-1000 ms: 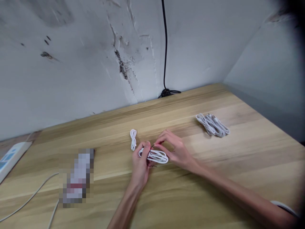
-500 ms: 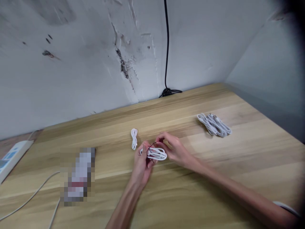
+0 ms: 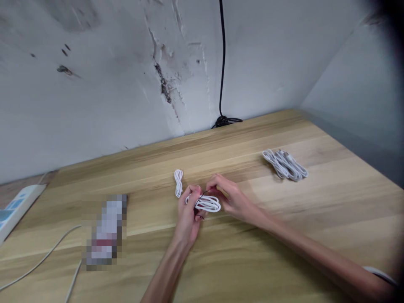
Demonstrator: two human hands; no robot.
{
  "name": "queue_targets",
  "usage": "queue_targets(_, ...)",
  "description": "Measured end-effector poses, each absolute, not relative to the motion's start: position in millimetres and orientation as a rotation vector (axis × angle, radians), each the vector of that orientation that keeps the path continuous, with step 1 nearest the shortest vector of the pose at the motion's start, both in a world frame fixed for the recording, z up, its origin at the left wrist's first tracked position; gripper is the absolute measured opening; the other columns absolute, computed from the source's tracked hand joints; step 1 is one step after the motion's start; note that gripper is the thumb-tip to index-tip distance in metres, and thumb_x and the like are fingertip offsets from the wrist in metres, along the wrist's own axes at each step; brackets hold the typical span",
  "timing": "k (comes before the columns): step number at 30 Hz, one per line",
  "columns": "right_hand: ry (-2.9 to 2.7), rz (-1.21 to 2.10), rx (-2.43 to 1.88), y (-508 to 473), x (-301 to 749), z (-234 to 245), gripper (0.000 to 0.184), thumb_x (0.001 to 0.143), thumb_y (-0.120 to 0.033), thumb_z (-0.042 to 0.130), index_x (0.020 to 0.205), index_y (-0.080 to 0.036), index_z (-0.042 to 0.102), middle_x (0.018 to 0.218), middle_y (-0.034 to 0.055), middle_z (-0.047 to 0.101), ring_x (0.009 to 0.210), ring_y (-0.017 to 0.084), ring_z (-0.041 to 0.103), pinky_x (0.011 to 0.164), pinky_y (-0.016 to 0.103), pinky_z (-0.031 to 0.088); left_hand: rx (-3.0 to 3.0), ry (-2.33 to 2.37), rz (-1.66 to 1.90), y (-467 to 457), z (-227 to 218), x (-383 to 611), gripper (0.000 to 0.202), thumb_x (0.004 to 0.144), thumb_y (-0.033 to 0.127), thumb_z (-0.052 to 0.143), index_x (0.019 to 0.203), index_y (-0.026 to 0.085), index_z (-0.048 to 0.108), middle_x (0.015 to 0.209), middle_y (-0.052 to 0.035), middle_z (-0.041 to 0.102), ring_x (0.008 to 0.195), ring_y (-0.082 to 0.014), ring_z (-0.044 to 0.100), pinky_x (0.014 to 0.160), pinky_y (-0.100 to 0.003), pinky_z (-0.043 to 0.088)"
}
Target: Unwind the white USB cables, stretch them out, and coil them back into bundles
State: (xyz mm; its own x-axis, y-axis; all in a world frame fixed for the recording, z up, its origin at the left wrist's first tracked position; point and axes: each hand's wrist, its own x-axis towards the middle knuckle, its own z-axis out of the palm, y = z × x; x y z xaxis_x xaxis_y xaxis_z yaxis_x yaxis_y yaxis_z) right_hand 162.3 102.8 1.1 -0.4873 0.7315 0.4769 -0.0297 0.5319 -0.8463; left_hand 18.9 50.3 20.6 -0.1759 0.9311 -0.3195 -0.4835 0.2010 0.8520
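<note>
The left hand (image 3: 188, 212) clamps the white coil (image 3: 209, 203); the right hand (image 3: 229, 195) pinches its dark tie (image 3: 201, 196). Beyond the coil: leftward, a smaller bundle (image 3: 178, 183); rightward, a cable pile (image 3: 285, 165). Far left, a power strip (image 3: 23, 206).

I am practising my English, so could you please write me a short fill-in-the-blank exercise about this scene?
1. The left grip holds a coiled cable coloured ____.
2. The right grip pinches a thin tie coloured ____.
3. The power strip lies on the picture's ____ side.

Missing words: white; black; left.
</note>
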Motion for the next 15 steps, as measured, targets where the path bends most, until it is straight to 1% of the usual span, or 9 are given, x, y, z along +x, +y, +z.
queue_targets(5,-1.904,1.023,-0.535,102.9,161.3,0.4,0.016,0.092,-0.004,0.051,0.098,-0.019,0.055,0.091,0.004,0.057,0.085,0.016,0.053,0.074,0.028,0.043,0.52,1.171,1.394,50.6,20.1,19.9,0.043,0.075,0.036,0.079,0.071,0.019,0.04,0.06,0.0085,0.038,0.043,-0.0013,0.028,0.035,-0.01,0.019)
queue_targets(9,-1.945,1.006,-0.494,102.5,160.8,-1.0,0.017,0.093,-0.007,0.054,0.104,-0.02,0.055,0.094,0.0056,0.058,0.09,0.019,0.053,0.077,0.03,0.044,0.518,1.243,1.417,51.7,18.7,20.4,0.047,0.074,0.039,0.08,0.069,0.019,0.038,0.057,0.0095,0.034,0.041,-0.0018,0.029,0.035,-0.011,0.024)
queue_targets(12,-1.948,0.975,-0.492,102.0,160.1,-4.6,0.013,0.094,-0.009,0.054,0.101,-0.02,0.055,0.091,0.0055,0.057,0.085,0.018,0.053,0.074,0.03,0.044,0.5,1.265,1.426,51.3,19.7,20.1,0.049,0.07,0.041,0.081,0.068,0.02,0.037,0.055,0.0106,0.033,0.037,-0.0013,0.025,0.032,-0.012,0.02)
queue_targets(14,-1.955,0.912,-0.478,101.6,159.6,-7.1,0.013,0.094,-0.008,0.053,0.1,-0.019,0.054,0.091,0.0065,0.057,0.085,0.019,0.053,0.072,0.031,0.045,0.454,1.281,1.427,50.5,21.8,20.2,0.051,0.067,0.041,0.083,0.069,0.02,0.037,0.054,0.011,0.034,0.036,-0.0011,0.024,0.031,-0.012,0.018)
queue_targets(15,-1.971,0.871,-0.462,101.3,159.5,-8.0,0.013,0.094,-0.008,0.052,0.101,-0.019,0.054,0.092,0.0073,0.058,0.086,0.02,0.053,0.073,0.031,0.045,0.424,1.29,1.429,50.2,23.1,20.5,0.051,0.066,0.041,0.084,0.069,0.02,0.038,0.054,0.0112,0.036,0.036,-0.0011,0.025,0.031,-0.012,0.019)
